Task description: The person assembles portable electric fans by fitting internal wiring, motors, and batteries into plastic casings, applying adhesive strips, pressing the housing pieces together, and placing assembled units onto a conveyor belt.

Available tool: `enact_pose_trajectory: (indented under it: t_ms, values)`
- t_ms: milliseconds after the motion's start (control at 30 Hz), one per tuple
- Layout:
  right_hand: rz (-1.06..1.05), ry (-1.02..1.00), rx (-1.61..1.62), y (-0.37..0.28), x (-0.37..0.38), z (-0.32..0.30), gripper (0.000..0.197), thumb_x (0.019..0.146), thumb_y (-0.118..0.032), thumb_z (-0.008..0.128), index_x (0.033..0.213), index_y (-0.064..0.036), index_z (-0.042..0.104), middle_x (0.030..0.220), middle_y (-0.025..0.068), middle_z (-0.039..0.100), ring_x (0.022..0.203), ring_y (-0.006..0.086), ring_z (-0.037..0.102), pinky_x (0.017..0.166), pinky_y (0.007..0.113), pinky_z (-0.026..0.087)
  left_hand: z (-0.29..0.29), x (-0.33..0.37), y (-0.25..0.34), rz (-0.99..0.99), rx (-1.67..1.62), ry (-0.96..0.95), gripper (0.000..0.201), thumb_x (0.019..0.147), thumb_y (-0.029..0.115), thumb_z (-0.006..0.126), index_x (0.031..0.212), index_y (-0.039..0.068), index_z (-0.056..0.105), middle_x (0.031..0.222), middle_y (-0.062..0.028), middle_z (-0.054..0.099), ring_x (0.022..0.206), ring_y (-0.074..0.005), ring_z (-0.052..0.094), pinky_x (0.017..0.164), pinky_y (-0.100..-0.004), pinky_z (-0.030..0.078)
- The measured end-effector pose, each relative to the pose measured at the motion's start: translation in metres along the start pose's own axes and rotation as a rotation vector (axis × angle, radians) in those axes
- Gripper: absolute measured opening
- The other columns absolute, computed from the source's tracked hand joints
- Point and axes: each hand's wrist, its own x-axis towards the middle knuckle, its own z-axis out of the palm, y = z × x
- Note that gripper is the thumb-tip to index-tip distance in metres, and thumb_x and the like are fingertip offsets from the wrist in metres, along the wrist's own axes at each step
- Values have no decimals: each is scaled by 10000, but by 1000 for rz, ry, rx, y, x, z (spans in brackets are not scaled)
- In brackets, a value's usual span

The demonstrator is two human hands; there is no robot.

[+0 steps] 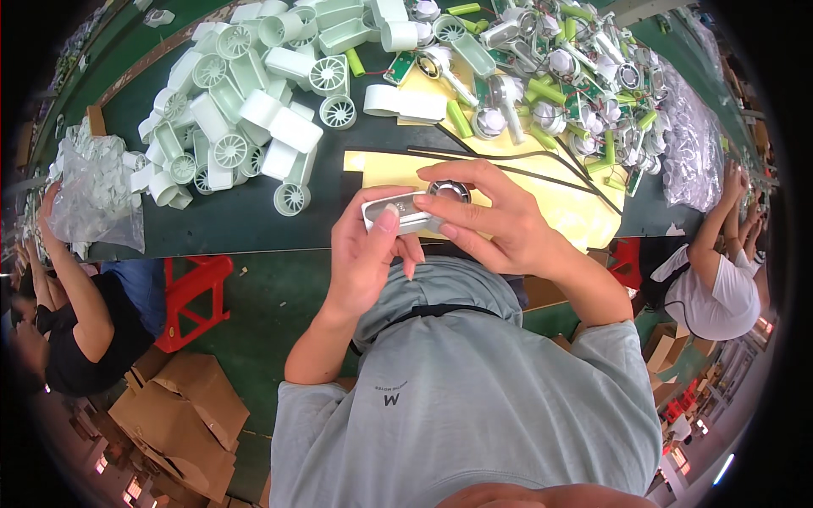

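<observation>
In front of my waist, at the table's near edge, both hands hold a pale plastic fan housing. It lies tilted on its side, its long hollow handle part to the left and a round, dark-rimmed fan end to the right. My left hand grips the handle part, the thumb laid over its open side. My right hand closes round the fan end, fingertips pressing on the housing's upper edge. The fingers partly hide what sits inside. Beyond them lies a yellow sheet with thin black strips.
Mint-green housings are heaped at the left of the dark table. Fan assemblies with green battery cells and circuit boards pile up at the right, beside a clear plastic bag. People work on both sides. Red stools and cardboard boxes stand below.
</observation>
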Motion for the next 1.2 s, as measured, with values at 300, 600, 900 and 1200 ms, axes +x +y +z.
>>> enact_pose_trajectory:
  t_ms: [300,600,900,1200]
  values:
    - [121,37,339,10,-2,5,327,950,-163,584,1245,-42,655,1260,184,587,1078,261,611,890,353,490,3,5,2,146,227,37,262,998,117,515,1210,-34,539,1101,-153,580,703,-155,620,548,-245,507]
    - [318,264,183,5,15,16,302,1010,-171,441,924,20,659,765,112,609,655,187,566,584,301,443,12,17,0,249,566,46,397,845,57,706,1195,-33,541,1171,-174,570,1024,-183,578,849,-298,498]
    - [227,379,163,5,16,21,365,1028,-169,374,906,39,649,820,153,614,688,254,578,630,332,457,4,20,-4,433,950,-10,505,802,111,808,1208,-24,540,1009,-150,697,861,-154,683,742,-282,544]
    - [146,473,22,10,18,22,503,1038,-210,294,772,30,646,694,120,598,544,196,527,512,308,405,13,20,-14,507,916,-11,547,765,124,834,1194,-24,530,951,-159,694,804,-208,707,672,-311,549]
